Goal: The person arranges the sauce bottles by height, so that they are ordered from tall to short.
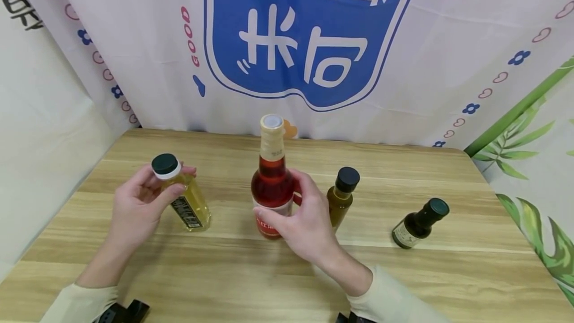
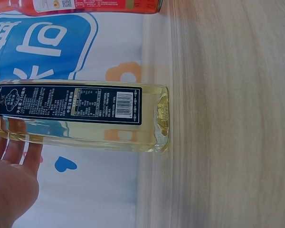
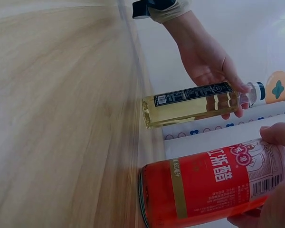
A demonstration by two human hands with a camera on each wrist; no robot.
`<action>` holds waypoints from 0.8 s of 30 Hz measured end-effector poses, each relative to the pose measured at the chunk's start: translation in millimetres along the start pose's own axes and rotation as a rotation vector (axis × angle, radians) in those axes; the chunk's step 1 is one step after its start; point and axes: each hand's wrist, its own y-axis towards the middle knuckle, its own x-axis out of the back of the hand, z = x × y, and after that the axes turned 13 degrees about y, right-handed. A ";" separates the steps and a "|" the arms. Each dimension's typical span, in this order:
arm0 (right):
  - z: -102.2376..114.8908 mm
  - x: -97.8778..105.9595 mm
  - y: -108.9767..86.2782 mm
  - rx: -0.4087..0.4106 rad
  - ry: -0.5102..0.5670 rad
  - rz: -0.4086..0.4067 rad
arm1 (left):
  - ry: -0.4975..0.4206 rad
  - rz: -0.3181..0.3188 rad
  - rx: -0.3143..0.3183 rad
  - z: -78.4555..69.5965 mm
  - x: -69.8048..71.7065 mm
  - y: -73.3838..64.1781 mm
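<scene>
My left hand (image 1: 139, 203) holds a clear square bottle of yellow liquid (image 1: 197, 208) by its upper part, thumb in front and fingers behind. The bottle has a dark green cap and a black label, readable in the left wrist view. Its base is at the tabletop. Around the body of a taller red vinegar bottle (image 1: 271, 186) curls my right hand (image 1: 307, 221), with the thumb across the front. This bottle stands upright, with a cream-wrapped neck and a red label that shows large in the right wrist view.
Just right of my right hand stands an oil-coloured bottle (image 1: 341, 198) with a black cap, partly hidden by the hand. Farther right is a small dark bottle (image 1: 412, 226) with a green cap. A printed curtain (image 1: 152, 54) hangs behind the wooden table (image 1: 215, 283).
</scene>
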 end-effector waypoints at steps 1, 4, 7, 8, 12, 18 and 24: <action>0.0 -0.2 0.1 0.004 -0.002 0.002 | 0.005 -0.003 0.007 -0.1 0.1 -0.4; -0.1 -0.8 0.5 0.017 -0.009 0.007 | 0.006 -0.006 0.014 0.3 0.7 -0.6; 0.2 -0.8 0.6 0.022 -0.012 0.010 | 0.006 -0.005 0.013 0.0 1.0 -0.5; 0.1 -0.8 0.6 0.023 -0.012 0.011 | 0.004 -0.002 0.007 0.0 1.1 -0.3; 0.5 -2.1 0.6 0.025 -0.015 0.015 | 0.015 -0.001 0.008 -0.7 1.8 -0.7; 3.6 -5.6 3.3 0.005 -0.030 -0.002 | 0.034 -0.002 0.013 -1.5 1.8 -0.1; 6.6 -10.4 10.7 -0.007 -0.021 -0.010 | 0.056 -0.004 0.029 -2.3 1.9 -0.7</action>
